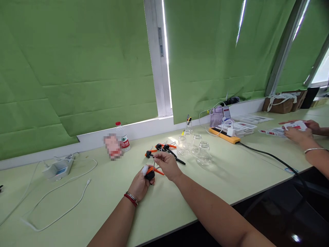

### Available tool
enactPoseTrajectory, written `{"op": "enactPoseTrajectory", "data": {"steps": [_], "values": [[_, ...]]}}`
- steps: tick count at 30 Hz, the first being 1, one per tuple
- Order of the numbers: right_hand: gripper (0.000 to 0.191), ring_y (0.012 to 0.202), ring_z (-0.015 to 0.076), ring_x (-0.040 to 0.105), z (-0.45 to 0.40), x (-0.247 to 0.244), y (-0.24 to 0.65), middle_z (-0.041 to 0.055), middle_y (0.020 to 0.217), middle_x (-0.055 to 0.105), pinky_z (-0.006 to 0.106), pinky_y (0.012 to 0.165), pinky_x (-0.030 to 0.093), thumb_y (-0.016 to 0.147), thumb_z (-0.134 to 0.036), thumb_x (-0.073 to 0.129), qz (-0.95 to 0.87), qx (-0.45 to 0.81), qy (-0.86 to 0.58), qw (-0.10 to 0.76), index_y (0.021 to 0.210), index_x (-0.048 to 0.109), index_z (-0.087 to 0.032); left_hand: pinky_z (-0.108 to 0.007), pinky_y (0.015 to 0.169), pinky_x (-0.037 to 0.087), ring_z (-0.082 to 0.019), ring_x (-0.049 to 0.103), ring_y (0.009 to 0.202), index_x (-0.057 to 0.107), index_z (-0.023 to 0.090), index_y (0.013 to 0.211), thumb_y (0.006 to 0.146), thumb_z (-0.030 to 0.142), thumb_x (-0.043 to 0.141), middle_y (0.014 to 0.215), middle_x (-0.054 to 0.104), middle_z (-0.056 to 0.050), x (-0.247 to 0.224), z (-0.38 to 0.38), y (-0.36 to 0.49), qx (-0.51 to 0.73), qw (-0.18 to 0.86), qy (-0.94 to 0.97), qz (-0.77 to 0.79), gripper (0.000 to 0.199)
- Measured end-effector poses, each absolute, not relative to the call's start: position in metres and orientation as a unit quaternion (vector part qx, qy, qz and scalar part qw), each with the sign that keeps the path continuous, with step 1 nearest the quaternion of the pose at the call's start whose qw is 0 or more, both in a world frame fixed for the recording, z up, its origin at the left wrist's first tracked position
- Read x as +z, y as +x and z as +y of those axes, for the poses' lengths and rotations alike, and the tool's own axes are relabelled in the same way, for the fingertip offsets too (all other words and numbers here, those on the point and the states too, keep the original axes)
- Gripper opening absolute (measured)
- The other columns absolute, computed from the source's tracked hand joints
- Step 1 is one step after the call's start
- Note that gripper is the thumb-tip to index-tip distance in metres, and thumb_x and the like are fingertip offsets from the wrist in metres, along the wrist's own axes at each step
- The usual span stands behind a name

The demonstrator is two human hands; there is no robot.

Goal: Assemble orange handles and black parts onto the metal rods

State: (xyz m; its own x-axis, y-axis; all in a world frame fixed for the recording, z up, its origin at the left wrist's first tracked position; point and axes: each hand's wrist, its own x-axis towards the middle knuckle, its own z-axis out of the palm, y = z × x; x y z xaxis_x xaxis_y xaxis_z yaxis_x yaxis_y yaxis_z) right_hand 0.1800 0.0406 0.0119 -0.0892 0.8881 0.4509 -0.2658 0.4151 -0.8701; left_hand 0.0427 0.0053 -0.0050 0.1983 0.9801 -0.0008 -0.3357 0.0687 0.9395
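My left hand (141,183), with a white wrap on one finger, is closed around a black and orange tool (150,174) just above the table. The fingers of my right hand (167,164) are pinched at the top of a thin metal rod (154,164) that rises from this tool. Just beyond my hands, several similar black and orange tools (159,147) lie grouped on the table. To their right stand several clear glass jars (204,154), and slim items with yellow and black tips stick up at the back ones.
A bottle with a red cap (125,139) stands at the back left beside a blurred pink item. White cables and a socket (58,169) lie left. An orange power strip (224,135), papers and another person's hands (299,132) are right.
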Motion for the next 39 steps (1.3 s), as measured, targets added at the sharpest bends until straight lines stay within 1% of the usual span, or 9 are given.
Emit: {"op": "enactPoseTrajectory", "data": {"steps": [2,5,8,14,20,25,31,35,39], "values": [[0.019,0.073,0.0141,0.058,0.04,0.015,0.18,0.0016,0.078,0.063,0.03,0.071,0.049,0.069,-0.031,0.068,-0.558,0.474,-0.264,0.628,0.082,0.065,-0.018,-0.027,0.054,0.041,-0.011,0.047,0.051,0.056,0.015,0.093,0.08,0.056,0.054,0.061,0.049,0.003,-0.004,0.004,0.047,0.509,0.641,0.447,0.361,0.043],[0.017,0.067,0.0131,0.057,0.034,0.017,0.178,-0.0007,0.072,0.06,0.03,0.066,0.051,0.07,-0.032,0.067,-0.561,0.495,-0.248,0.615,0.08,0.062,-0.019,-0.026,0.054,0.04,-0.011,0.047,0.052,0.057,0.015,0.093,0.079,0.058,0.054,0.062,0.049,0.002,-0.006,0.005,0.049,0.499,0.646,0.455,0.356,0.046],[0.016,0.065,0.0126,0.057,0.031,0.015,0.175,-0.0013,0.072,0.058,0.03,0.066,0.052,0.073,-0.031,0.065,-0.573,0.503,-0.232,0.605,0.082,0.061,-0.019,-0.026,0.055,0.04,-0.011,0.047,0.054,0.057,0.015,0.093,0.079,0.059,0.053,0.064,0.05,0.002,-0.008,0.006,0.048,0.498,0.648,0.457,0.352,0.046],[0.016,0.069,0.0139,0.06,0.033,0.007,0.173,0.0013,0.076,0.062,0.03,0.069,0.053,0.078,-0.031,0.06,-0.62,0.455,-0.241,0.593,0.088,0.062,-0.019,-0.026,0.055,0.039,-0.011,0.047,0.059,0.057,0.015,0.085,0.079,0.06,0.054,0.069,0.052,0.0,-0.008,0.006,0.048,0.501,0.649,0.466,0.333,0.045],[0.015,0.065,0.0134,0.058,0.033,0.011,0.173,0.0012,0.074,0.059,0.029,0.064,0.054,0.079,-0.031,0.059,-0.613,0.423,-0.261,0.614,0.087,0.062,-0.018,-0.027,0.058,0.04,-0.011,0.046,0.059,0.059,0.014,0.091,0.082,0.061,0.048,0.072,0.053,-0.001,-0.009,0.006,0.047,0.483,0.65,0.489,0.323,0.048],[0.014,0.071,0.0144,0.06,0.031,0.008,0.171,0.0028,0.078,0.064,0.028,0.067,0.053,0.079,-0.027,0.059,-0.65,0.388,-0.282,0.589,0.088,0.065,-0.018,-0.026,0.058,0.04,-0.012,0.045,0.061,0.058,0.014,0.081,0.083,0.058,0.05,0.072,0.053,-0.002,-0.014,0.009,0.045,0.485,0.651,0.49,0.318,0.044],[0.013,0.074,0.0145,0.061,0.028,0.005,0.173,0.0029,0.083,0.067,0.027,0.069,0.051,0.08,-0.023,0.057,-0.7,0.326,-0.308,0.556,0.087,0.067,-0.019,-0.028,0.057,0.04,-0.013,0.046,0.062,0.057,0.015,0.08,0.08,0.055,0.056,0.072,0.053,-0.003,-0.014,0.008,0.046,0.496,0.661,0.462,0.321,0.04],[0.011,0.072,0.0139,0.061,0.027,0.006,0.174,0.0016,0.081,0.067,0.027,0.068,0.05,0.079,-0.02,0.058,-0.729,0.292,-0.318,0.531,0.082,0.069,-0.02,-0.028,0.057,0.04,-0.013,0.046,0.06,0.058,0.015,0.078,0.081,0.053,0.056,0.07,0.054,-0.003,-0.013,0.008,0.046,0.5,0.662,0.457,0.322,0.038],[0.012,0.076,0.0141,0.061,0.026,0.008,0.175,0.0006,0.077,0.068,0.027,0.074,0.048,0.076,-0.013,0.06,-0.751,0.248,-0.313,0.526,0.076,0.07,-0.02,-0.028,0.057,0.04,-0.013,0.047,0.06,0.058,0.015,0.077,0.084,0.052,0.052,0.07,0.056,-0.004,-0.013,0.009,0.045,0.495,0.666,0.46,0.316,0.038]]}}
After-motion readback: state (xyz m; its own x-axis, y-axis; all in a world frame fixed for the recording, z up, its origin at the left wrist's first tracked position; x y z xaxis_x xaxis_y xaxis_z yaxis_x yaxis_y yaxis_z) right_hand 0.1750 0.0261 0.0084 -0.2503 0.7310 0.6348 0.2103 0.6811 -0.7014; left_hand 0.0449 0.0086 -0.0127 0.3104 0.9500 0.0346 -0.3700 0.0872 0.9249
